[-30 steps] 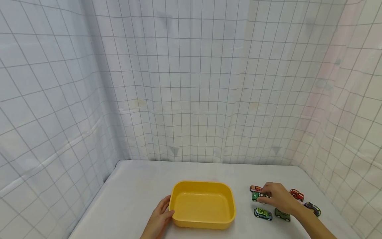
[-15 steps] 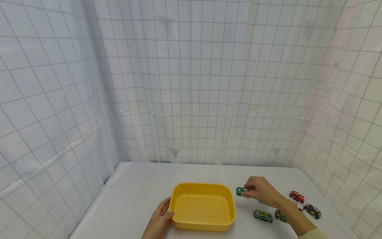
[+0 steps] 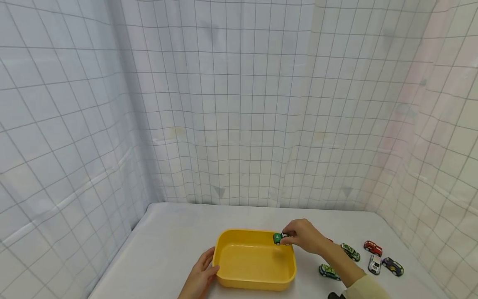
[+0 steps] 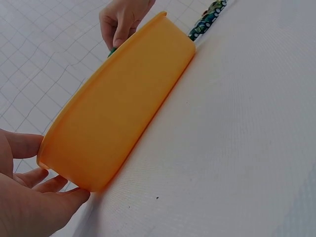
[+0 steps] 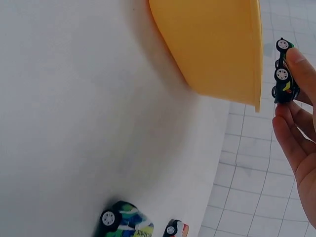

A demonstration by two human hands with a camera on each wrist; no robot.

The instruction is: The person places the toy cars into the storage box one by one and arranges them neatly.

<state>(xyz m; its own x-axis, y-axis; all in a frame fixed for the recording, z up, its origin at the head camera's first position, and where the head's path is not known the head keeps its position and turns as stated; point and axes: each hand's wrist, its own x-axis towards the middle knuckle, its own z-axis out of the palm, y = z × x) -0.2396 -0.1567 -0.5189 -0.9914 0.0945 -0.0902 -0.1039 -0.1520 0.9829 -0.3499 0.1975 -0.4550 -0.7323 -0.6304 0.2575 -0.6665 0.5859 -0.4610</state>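
Observation:
A rectangular yellow plastic basin (image 3: 254,285) sits on the white table, its inside bare in the head view. My left hand (image 3: 199,273) holds its left end, thumb and fingers against the rim and outer wall. Above the basin's far right corner, my right hand (image 3: 304,236) pinches a small green toy car (image 3: 277,238) between thumb and fingers. The right wrist view shows the car (image 5: 282,74) from its wheel side, raised beyond the basin's rim. In the left wrist view the basin wall hides most of that car.
Several toy cars lie right of the basin: a green patterned car (image 3: 350,251), a red car (image 3: 373,248), a white car (image 3: 374,264), a dark car (image 3: 393,266) and a blue-green car (image 3: 328,272) partly behind my right forearm. Gridded white curtains (image 3: 246,124) surround the table.
My right hand has taken hold of the green toy car, lifted it and carried it left from the group of cars to over the basin. My left hand stays on the basin.

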